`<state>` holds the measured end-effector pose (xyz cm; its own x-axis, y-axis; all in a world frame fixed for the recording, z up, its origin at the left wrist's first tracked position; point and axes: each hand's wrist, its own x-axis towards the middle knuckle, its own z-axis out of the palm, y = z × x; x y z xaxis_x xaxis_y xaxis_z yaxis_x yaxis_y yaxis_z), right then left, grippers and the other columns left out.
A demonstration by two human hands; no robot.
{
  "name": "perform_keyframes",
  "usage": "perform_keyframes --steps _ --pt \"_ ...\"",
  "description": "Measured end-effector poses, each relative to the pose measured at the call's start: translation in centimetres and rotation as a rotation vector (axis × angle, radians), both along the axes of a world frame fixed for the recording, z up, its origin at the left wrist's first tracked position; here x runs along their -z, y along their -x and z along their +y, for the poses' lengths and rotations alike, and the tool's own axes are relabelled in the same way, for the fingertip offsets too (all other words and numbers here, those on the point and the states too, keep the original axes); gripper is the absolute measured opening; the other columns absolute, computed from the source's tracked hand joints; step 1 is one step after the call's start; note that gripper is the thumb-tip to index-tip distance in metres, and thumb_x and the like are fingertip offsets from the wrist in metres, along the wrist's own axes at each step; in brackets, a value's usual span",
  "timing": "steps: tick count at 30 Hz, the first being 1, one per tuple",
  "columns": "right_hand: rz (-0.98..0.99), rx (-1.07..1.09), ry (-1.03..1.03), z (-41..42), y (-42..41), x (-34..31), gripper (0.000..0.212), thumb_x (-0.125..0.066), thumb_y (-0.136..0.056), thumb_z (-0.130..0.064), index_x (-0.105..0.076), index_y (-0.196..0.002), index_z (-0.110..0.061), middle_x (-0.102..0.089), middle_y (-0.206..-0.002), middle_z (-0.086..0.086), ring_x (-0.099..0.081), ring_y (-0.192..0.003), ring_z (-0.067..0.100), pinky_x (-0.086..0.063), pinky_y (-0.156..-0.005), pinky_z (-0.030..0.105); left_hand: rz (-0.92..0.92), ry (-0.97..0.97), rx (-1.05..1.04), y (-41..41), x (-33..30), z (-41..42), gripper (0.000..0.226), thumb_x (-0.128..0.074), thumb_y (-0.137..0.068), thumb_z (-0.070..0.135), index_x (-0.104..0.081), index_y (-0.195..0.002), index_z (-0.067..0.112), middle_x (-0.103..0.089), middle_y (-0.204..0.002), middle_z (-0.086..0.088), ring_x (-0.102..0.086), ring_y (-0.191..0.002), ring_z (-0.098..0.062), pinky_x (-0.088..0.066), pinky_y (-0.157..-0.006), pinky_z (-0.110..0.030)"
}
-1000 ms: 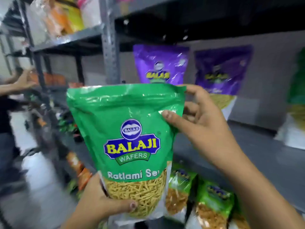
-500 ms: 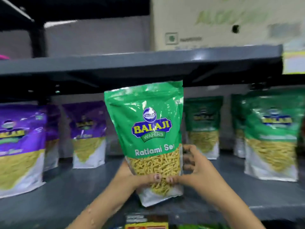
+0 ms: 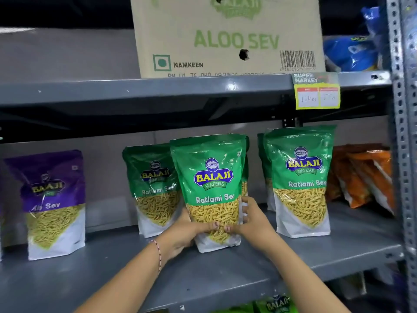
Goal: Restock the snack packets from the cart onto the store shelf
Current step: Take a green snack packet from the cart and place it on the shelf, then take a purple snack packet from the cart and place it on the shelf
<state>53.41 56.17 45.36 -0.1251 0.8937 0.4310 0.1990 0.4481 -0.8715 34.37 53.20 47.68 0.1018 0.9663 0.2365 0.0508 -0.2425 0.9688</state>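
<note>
Lowered onto the shelf (image 3: 248, 269), the packet (image 3: 213, 190) hides both hands' fingers.

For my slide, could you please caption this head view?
Both hands, left and right, stand a green Ratlami Sev pouch upright on the grey metal shelf.

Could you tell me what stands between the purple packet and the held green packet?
Head view: another green packet, set further back on the shelf.
</note>
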Motion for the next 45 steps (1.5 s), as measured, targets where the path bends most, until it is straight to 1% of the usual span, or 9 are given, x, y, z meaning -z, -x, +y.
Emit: perform_keyframes --steps 6,10,13,17,25,32,38,42,45 --pt "-0.007 0.029 0.036 1.3 0.0 0.0 0.090 -0.087 -0.068 -0.004 -0.034 -0.139 -0.020 -0.054 -0.130 0.000 -0.053 -0.129 0.028 -0.049 -0.104 0.053 0.051 0.004 -0.014 0.0 0.2 1.6 0.098 -0.096 -0.041 0.025 -0.040 -0.121 0.030 -0.066 -0.126 -0.003 -0.063 -0.116 -0.021 -0.047 -0.105 -0.045" --pt "0.028 0.010 0.066 1.0 0.2 0.0 0.089 -0.082 -0.072 0.006 -0.032 -0.142 -0.016 -0.055 -0.115 -0.012 -0.053 -0.129 0.028 -0.051 -0.103 0.050 0.090 0.082 0.040 0.3 -0.2 1.5 0.071 -0.086 -0.064 0.012 -0.052 -0.127 0.009 -0.067 -0.125 -0.010 -0.064 -0.116 -0.025 -0.048 -0.104 -0.038" --pt "0.103 0.031 0.079 -0.8 0.7 -0.3 0.095 -0.078 -0.074 0.012 -0.025 -0.149 -0.012 -0.053 -0.137 0.001 -0.048 -0.128 0.021 -0.048 -0.094 0.036 0.115 0.124 0.016 0.9 0.0 0.7 0.063 -0.085 -0.066 0.024 -0.060 -0.120 0.005 -0.070 -0.121 -0.009 -0.064 -0.115 -0.025 -0.044 -0.106 -0.040" --pt "0.116 0.247 -0.095 -4.8 1.8 -1.0 0.093 -0.080 -0.078 -0.005 -0.025 -0.151 -0.016 -0.043 -0.150 0.006 -0.043 -0.128 0.014 -0.038 -0.098 0.030 0.058 0.096 -0.087 3.0 -0.9 -2.2 0.111 -0.087 -0.051 0.053 -0.038 -0.142 0.013 -0.050 -0.146 -0.001 -0.050 -0.130 -0.014 -0.036 -0.112 -0.041" --pt "0.277 -0.283 -0.340 -15.9 18.3 0.4 0.062 -0.075 -0.083 -0.004 -0.049 -0.130 -0.037 -0.055 -0.137 -0.017 -0.047 -0.133 -0.002 -0.040 -0.111 0.031 -0.371 -0.203 -0.444 15.2 1.3 -18.1 0.031 -0.052 -0.094 0.017 -0.058 -0.125 0.022 -0.064 -0.128 0.005 -0.055 -0.124 -0.011 -0.039 -0.109 -0.033" --pt "0.042 -0.910 -0.096 -24.5 34.9 8.9 0.063 -0.073 -0.079 -0.014 -0.048 -0.128 -0.044 -0.053 -0.141 -0.018 -0.047 -0.133 -0.005 -0.038 -0.111 0.028 -0.624 -0.133 -0.920 26.9 11.5 -33.7 0.058 -0.058 -0.075 0.032 -0.054 -0.131 0.015 -0.061 -0.136 -0.006 -0.056 -0.126 -0.022 -0.040 -0.109 -0.040" --pt "-0.348 -1.289 0.148 -32.9 47.3 21.4 0.067 -0.073 -0.080 0.006 -0.048 -0.117 -0.045 -0.057 -0.124 -0.020 -0.053 -0.111 -0.021 -0.043 -0.099 0.016 -0.726 0.083 -1.387 33.8 25.8 -47.8 0.019 -0.051 -0.094 0.018 -0.064 -0.107 0.020 -0.075 -0.108 0.005 -0.064 -0.100 -0.015 -0.048 -0.083 -0.026" --pt "-0.683 -1.422 0.233 -38.5 52.0 30.5 0.059 -0.067 -0.079 0.011 -0.053 -0.130 -0.015 -0.063 -0.128 0.013 -0.059 -0.124 0.029 -0.045 -0.106 0.040 -0.538 0.342 -1.736 34.8 34.6 -56.6 0.028 -0.059 -0.091 0.008 -0.062 -0.119 0.004 -0.065 -0.120 -0.008 -0.056 -0.108 -0.014 -0.047 -0.095 -0.023" --pt "-0.978 -1.520 0.138 -42.0 54.2 36.9 0.062 -0.071 -0.077 0.006 -0.053 -0.135 -0.008 -0.060 -0.132 0.010 -0.058 -0.124 0.027 -0.045 -0.104 0.039 -0.405 0.610 -1.801 34.7 40.7 -61.9 0.023 -0.067 -0.082 -0.001 -0.064 -0.104 0.004 -0.067 -0.107 -0.016 -0.058 -0.102 -0.009 -0.045 -0.088 -0.023"
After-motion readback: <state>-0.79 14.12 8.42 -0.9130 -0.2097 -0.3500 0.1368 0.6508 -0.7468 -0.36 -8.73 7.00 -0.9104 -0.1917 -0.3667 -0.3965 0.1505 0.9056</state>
